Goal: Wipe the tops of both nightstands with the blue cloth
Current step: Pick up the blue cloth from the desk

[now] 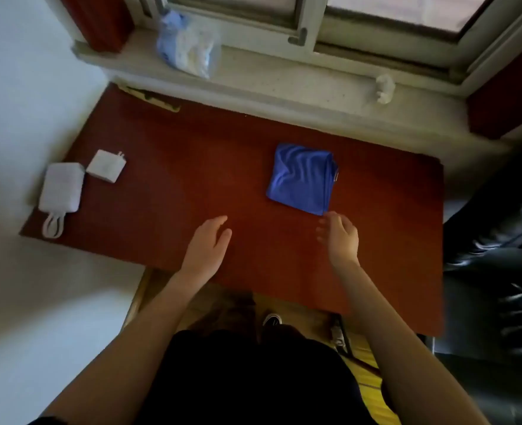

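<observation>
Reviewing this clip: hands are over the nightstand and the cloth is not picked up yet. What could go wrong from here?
1. The white charger and the white power bank with its looped cable sit near the left edge of the nightstand top; a wide wipe could push them off.
2. The blue cloth lies folded; the right hand is only at its near corner, so a corner pinch may unfold it.
3. The left hand hovers empty; wiping around the items would leave that area uncleaned.

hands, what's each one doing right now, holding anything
Left hand: open, empty, over the nightstand.
Right hand: open, empty, fingertips near the cloth corner.
</observation>
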{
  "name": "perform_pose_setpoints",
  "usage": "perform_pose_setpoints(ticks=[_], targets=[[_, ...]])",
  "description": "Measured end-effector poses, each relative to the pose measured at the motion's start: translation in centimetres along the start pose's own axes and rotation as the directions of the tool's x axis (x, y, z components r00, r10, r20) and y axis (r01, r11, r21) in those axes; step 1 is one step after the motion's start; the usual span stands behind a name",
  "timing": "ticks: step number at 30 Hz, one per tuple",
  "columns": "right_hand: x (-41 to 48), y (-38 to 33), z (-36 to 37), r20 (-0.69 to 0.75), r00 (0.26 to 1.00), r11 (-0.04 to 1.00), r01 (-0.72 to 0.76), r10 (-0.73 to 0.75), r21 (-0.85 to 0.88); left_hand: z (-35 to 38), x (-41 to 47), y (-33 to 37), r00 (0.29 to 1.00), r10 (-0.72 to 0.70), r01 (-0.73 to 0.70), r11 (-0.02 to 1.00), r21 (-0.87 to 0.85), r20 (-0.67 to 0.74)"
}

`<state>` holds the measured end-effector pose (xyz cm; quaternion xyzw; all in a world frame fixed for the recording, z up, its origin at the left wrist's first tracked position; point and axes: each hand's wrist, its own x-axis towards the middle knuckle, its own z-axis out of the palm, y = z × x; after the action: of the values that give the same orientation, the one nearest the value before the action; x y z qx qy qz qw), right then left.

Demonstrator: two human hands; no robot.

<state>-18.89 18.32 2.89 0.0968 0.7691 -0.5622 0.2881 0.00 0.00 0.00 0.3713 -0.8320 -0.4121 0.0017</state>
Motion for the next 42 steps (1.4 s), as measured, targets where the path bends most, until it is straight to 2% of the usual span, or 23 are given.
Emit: perform_pose_setpoints(ticks=[3, 5, 8, 10, 12, 14, 16, 20, 23, 26, 29, 32, 36, 40, 42], targets=[[2.9, -1.6, 1.5, -0.093, 0.986, 0.964, 0.116, -0.142, -0.241, -0.8, 4.7, -0.3, 0.997, 0.073, -0.075, 0.988, 0.136, 0.02], [4.9, -2.1, 2.4, -0.111, 0.972, 0.902, 0.148, -0.21, -0.406, -1.3, 7.6, -0.5, 0.993, 0.102, -0.111, 0.972, 0.208, 0.053], [7.6, -2.0, 3.8, -0.124, 0.97, 0.756, 0.081, -0.21, -0.65, -1.7, 11.0, -1.3, 0.982, 0.173, -0.188, 0.923, 0.337, 0.073], [8.7, -2.0, 4.7, -0.155, 0.972, 0.689, 0.008, -0.174, -0.724, -1.7, 12.7, -1.8, 0.975, 0.19, -0.22, 0.884, 0.412, 0.112], [9.5, -2.2, 5.6, -0.177, 0.971, 0.674, -0.023, -0.16, -0.739, -1.8, 13.8, -2.2, 0.968, 0.205, -0.25, 0.855, 0.455, 0.147], [9.8, -2.6, 6.5, -0.182, 0.973, 0.689, -0.033, -0.144, -0.724, -1.7, 14.2, -2.8, 0.958, 0.232, -0.287, 0.82, 0.495, 0.17], [9.9, -3.2, 7.0, -0.215, 0.974, 0.766, -0.083, -0.073, -0.637, -1.8, 14.2, -3.2, 0.951, 0.247, -0.307, 0.804, 0.509, 0.185], [10.5, -3.9, 7.2, -0.213, 0.956, 0.909, -0.265, 0.203, -0.322, -2.1, 14.2, -3.1, 0.948, 0.244, -0.315, 0.813, 0.49, 0.204], [9.9, -4.0, 7.4, -0.13, 0.945, 0.95, -0.308, 0.3, -0.045, -2.5, 14.2, -2.7, 0.946, 0.243, -0.318, 0.813, 0.488, 0.212], [8.4, -4.4, 7.7, -0.091, 0.966, 0.97, -0.24, 0.243, 0.042, -3.0, 14.0, -2.2, 0.946, 0.233, -0.317, 0.812, 0.49, 0.225], [6.0, -5.3, 7.4, -0.094, 0.984, 0.988, -0.149, 0.152, 0.033, -3.7, 13.6, -1.4, 0.948, 0.216, -0.303, 0.837, 0.455, 0.232], [2.8, -6.0, 6.2, -0.114, 0.992, 0.998, -0.063, 0.063, 0.006, -4.3, 12.4, 0.1, 0.952, 0.2, -0.274, 0.895, 0.352, 0.234], [-2.5, -5.4, 2.8, -0.172, 0.985, 0.999, 0.026, -0.023, 0.018, -4.6, 9.3, 1.8, 0.92, 0.276, -0.354, 0.891, 0.284, 0.279], [-8.8, -1.8, -1.6, -0.267, 0.963, 0.991, 0.064, -0.03, 0.117, -3.7, 4.5, 2.5, 0.883, 0.348, -0.422, 0.883, 0.207, 0.316], [-12.1, 1.2, -3.7, -0.324, 0.946, 0.985, 0.052, 0.005, 0.167, -2.6, 1.8, 2.3, 0.857, 0.35, -0.439, 0.88, 0.181, 0.378]])
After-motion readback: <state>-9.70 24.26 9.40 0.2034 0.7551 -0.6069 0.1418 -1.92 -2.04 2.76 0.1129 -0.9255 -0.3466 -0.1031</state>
